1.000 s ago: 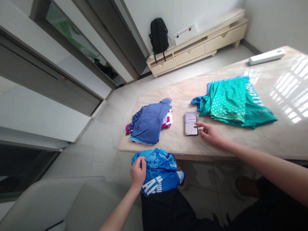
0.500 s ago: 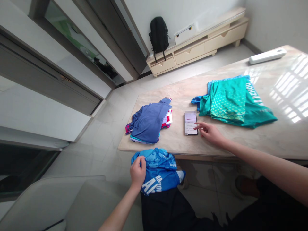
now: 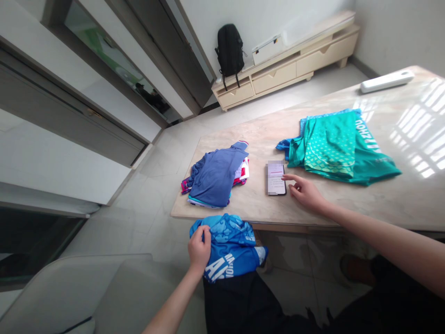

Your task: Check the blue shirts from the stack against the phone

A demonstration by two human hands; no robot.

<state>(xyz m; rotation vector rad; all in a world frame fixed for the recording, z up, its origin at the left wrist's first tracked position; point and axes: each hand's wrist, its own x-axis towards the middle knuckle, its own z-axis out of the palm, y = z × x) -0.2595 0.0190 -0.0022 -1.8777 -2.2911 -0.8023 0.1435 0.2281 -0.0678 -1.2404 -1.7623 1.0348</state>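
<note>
My left hand [image 3: 199, 249] is closed on a blue shirt [image 3: 236, 246] with white lettering, which lies bunched over my knee at the table's edge. Over on the table, my right hand [image 3: 301, 191] holds nothing. Its index finger is stretched to the right side of a lit phone [image 3: 276, 178], with the other fingers loosely bent. Whether the fingertip touches the screen, I cannot tell. Left of the phone, a slate-blue garment [image 3: 217, 176] tops a pile of folded clothes. To the phone's right, a green shirt [image 3: 330, 146] with white letters lies over blue clothing.
The marble-look table [image 3: 259, 206] spans the right side, with a long white object [image 3: 386, 82] at its far end. A pale chair [image 3: 118, 292] stands at lower left. Against the back wall, a low cabinet [image 3: 274, 79] bears a black backpack [image 3: 229, 48].
My right index finger has shifted slightly up along the phone, and the text on the screen has moved. My left hand and the blue shirt have stayed in place.
</note>
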